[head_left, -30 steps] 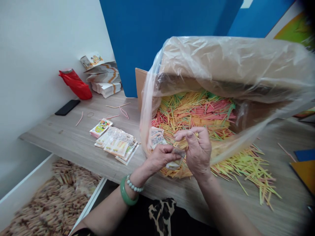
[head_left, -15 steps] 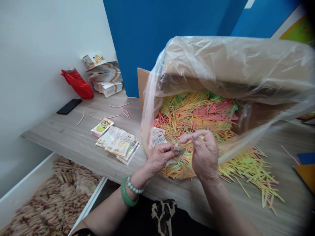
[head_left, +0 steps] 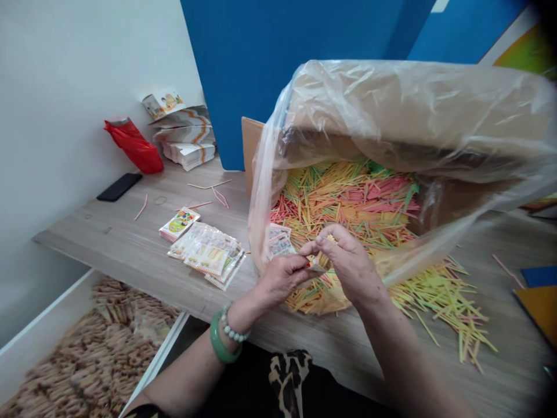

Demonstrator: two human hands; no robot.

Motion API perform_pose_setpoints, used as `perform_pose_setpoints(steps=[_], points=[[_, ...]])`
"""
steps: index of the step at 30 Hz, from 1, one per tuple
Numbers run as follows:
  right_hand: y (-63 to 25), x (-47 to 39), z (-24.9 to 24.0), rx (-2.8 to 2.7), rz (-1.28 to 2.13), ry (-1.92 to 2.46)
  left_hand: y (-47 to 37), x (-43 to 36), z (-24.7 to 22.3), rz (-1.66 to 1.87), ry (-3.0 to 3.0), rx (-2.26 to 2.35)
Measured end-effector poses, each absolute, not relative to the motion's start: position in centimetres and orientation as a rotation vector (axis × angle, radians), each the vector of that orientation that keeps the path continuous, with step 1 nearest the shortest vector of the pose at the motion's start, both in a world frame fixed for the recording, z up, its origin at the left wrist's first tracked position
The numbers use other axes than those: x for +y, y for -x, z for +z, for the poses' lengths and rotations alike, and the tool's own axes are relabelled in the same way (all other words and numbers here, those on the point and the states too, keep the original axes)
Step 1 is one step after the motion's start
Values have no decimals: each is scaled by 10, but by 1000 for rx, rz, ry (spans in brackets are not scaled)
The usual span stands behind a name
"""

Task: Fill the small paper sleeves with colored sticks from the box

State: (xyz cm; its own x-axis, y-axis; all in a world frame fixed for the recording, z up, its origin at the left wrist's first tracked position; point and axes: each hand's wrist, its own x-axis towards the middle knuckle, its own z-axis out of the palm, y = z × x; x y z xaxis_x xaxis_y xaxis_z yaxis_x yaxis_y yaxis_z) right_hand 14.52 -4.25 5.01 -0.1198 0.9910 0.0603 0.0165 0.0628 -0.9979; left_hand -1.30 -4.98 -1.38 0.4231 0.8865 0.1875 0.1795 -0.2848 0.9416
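My left hand [head_left: 278,280] is closed on a small clear printed packet [head_left: 321,266], pinching it between thumb and fingers. My right hand [head_left: 354,267] meets it at the packet, its fingers closed on a few thin yellowish sticks, mostly hidden by the fingers. Both hands are over the front of a box lined with a clear plastic bag [head_left: 265,191]. Inside lies a heap of thin coloured sticks [head_left: 343,191] in yellow, pink, orange and green. Beside my left hand, flat printed packets [head_left: 279,240] rest at the bag's left side.
Packets with sticks inside [head_left: 209,252] lie in a pile left of the box, beside a stack of printed cards [head_left: 179,222]. Loose sticks [head_left: 444,307] spill rightward over the table. A black phone [head_left: 119,187], red bag [head_left: 134,148] and folded cartons [head_left: 187,139] stand farther left.
My right hand has moved left and slightly down, bringing its fingers and the sticks to the packet. My left hand still grips the packet, nearly in place.
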Motion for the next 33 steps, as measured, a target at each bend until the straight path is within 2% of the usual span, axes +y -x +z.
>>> perform_pose_setpoints(steps=[8, 16, 24, 28, 33], points=[[-140, -43, 40, -1183, 1358, 1161, 12, -51, -5, 894, -1678, 856], [-152, -40, 25, -1265, 1385, 1169, -3, -51, -17, 1015, -1002, 806], [-157, -31, 17, -1354, 1191, 1243, -10, -43, -12, 1166, -1334, 872], [-165, -27, 16, -1284, 1264, 1245, -8, -40, -13, 1214, -1260, 856], [-178, -27, 33, -1152, 1335, 1118, -2, -40, -11, 1092, -1197, 885]])
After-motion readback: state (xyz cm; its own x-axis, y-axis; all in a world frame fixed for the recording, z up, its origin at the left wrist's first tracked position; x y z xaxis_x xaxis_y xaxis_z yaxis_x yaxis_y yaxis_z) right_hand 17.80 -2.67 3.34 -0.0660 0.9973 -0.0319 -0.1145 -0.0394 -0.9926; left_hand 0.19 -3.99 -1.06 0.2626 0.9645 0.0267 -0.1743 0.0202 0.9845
